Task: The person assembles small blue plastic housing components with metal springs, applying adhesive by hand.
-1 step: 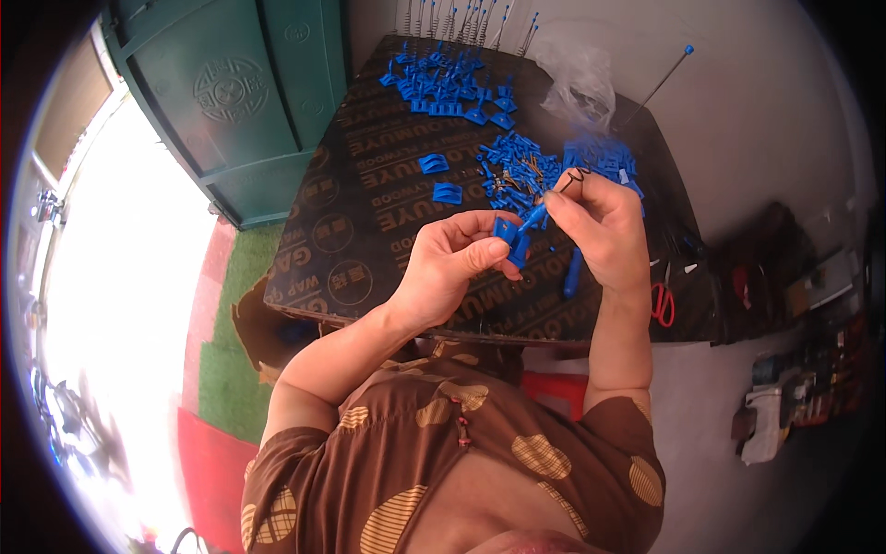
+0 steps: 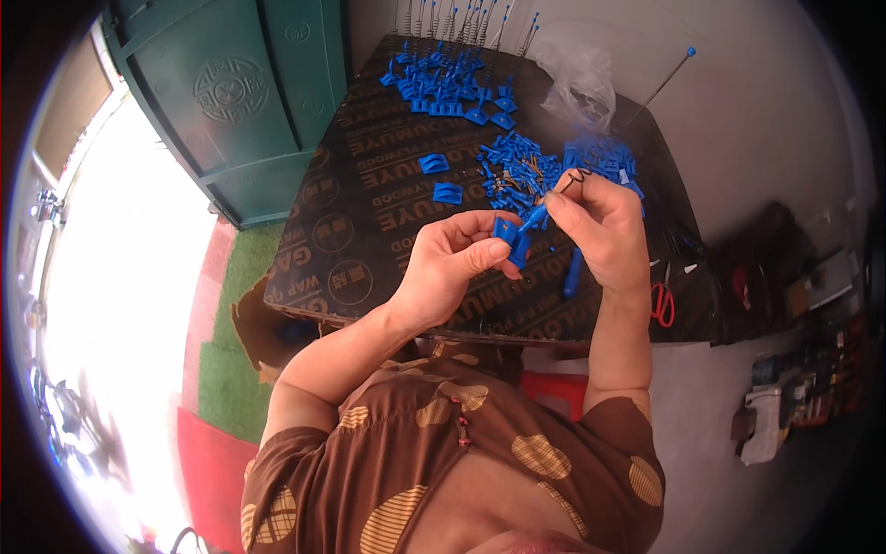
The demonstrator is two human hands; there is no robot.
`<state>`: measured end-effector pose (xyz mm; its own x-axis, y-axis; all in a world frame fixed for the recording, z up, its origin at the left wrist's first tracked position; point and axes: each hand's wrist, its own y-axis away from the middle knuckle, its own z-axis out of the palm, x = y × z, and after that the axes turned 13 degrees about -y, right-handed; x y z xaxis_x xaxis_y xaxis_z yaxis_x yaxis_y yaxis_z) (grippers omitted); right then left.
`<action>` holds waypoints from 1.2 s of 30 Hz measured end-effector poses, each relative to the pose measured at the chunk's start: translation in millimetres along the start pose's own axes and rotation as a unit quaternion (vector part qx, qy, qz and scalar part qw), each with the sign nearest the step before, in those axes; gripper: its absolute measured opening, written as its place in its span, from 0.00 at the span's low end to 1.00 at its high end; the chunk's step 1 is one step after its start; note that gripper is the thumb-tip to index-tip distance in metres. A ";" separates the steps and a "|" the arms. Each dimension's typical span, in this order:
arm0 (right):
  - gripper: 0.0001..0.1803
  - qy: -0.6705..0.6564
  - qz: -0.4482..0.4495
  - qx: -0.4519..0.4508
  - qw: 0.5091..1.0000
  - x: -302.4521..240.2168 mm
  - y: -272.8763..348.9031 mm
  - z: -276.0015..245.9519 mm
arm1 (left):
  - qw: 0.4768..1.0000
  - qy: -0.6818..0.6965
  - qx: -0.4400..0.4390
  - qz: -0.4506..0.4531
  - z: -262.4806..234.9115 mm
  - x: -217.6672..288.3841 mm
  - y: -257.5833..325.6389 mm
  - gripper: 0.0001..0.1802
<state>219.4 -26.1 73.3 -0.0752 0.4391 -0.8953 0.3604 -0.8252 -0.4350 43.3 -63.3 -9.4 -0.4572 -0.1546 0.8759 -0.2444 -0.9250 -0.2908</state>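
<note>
My left hand (image 2: 452, 268) pinches a blue plastic base (image 2: 504, 231) between thumb and fingers, over the near part of the table. Closed around a thin rod with a dark coiled spring (image 2: 577, 181), my right hand (image 2: 600, 222) works just to the right of it. A blue sleeve (image 2: 532, 217) at the rod's lower end meets the blue base; whether it is seated inside cannot be seen. The rod runs up to the right and ends in a blue tip (image 2: 690, 52). Two loose blue bases (image 2: 448, 193) lie left of a heap of small blue parts and screws (image 2: 521, 171).
The dark printed table (image 2: 369, 231) carries many blue bases with spring rods (image 2: 438, 83) at its far end. A clear plastic bag (image 2: 581, 83) sits by the wall. A blue-handled tool (image 2: 572, 274) and red-handled scissors (image 2: 662, 305) lie at right. A green door (image 2: 226, 102) stands left.
The rod's blue tip has shifted very slightly right and down. Both hands keep the same hold and place.
</note>
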 end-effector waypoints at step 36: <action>0.09 -0.014 -0.016 -0.036 0.999 5.1 -2.8 -2.4 | 0.999 0.033 -0.018 -0.010 0.8 1.1 0.0 0.31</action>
<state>220.2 -20.7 70.2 -0.1145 0.4542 -0.8835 0.4235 -0.7822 -0.4570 43.5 -63.7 -8.1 -0.5069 -0.1111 0.8548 -0.2847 -0.9145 -0.2876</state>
